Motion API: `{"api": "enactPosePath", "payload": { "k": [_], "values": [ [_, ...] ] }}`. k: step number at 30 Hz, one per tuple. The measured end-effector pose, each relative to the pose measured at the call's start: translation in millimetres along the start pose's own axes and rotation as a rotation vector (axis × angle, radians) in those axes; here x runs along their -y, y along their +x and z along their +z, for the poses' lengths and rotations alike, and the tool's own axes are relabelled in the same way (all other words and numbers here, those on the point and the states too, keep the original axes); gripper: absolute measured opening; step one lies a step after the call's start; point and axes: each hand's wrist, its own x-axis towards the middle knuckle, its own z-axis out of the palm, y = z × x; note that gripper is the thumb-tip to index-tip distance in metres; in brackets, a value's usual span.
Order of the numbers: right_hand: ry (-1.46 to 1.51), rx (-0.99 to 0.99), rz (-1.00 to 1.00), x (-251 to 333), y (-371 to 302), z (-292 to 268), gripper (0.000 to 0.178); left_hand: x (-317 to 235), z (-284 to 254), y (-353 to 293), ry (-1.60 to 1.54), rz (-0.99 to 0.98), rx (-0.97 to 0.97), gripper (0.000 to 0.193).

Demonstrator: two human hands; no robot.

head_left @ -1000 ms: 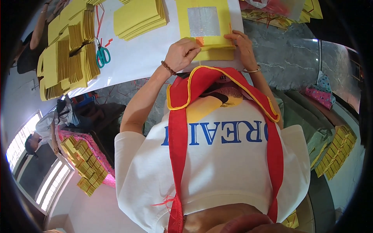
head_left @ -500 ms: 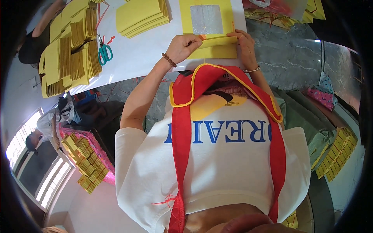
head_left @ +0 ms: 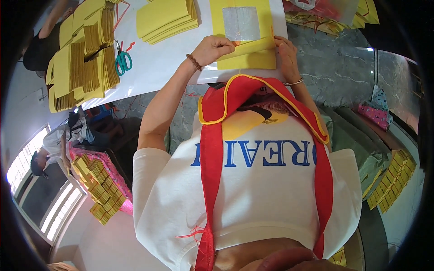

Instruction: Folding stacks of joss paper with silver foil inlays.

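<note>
White worktop [head_left: 156, 61] is loaded at left with folded yellow paper bundles [head_left: 71, 67]. Silver-centred yellow sheet [head_left: 265, 25] is laid near the worktop's near edge, right of a yellow paper stack [head_left: 165, 20]. Folded strip [head_left: 253, 45] along its near side is pinched at left by the left hand [head_left: 209, 50], grip narrow; right end is met by the right hand [head_left: 287, 56], grip cannot be told. Teal-handled scissors [head_left: 121, 55] are set beside the bundles.

I see both arms reaching to the far side. Left forearm [head_left: 169, 95] runs far and rightward, bare; left hand [head_left: 211, 49] curled, thumb against forefinger in a pinch. Right forearm [head_left: 306, 94] angles far and leftward, partly hidden; right hand [head_left: 287, 56] fingers bent, grip unclear.
</note>
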Motion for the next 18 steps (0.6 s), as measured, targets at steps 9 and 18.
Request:
{"api": "enactPosePath", "payload": {
  "k": [9,18],
  "values": [
    [-0.082,0.011,-0.066,10,1,-1,0.033,-8,-8,5,0.025,-0.155,0.114,0.016],
    [-0.158,0.037,0.016,10,4,1,0.031,-35,-6,-28,0.535,0.411,-0.036,0.045]
  ]
}}
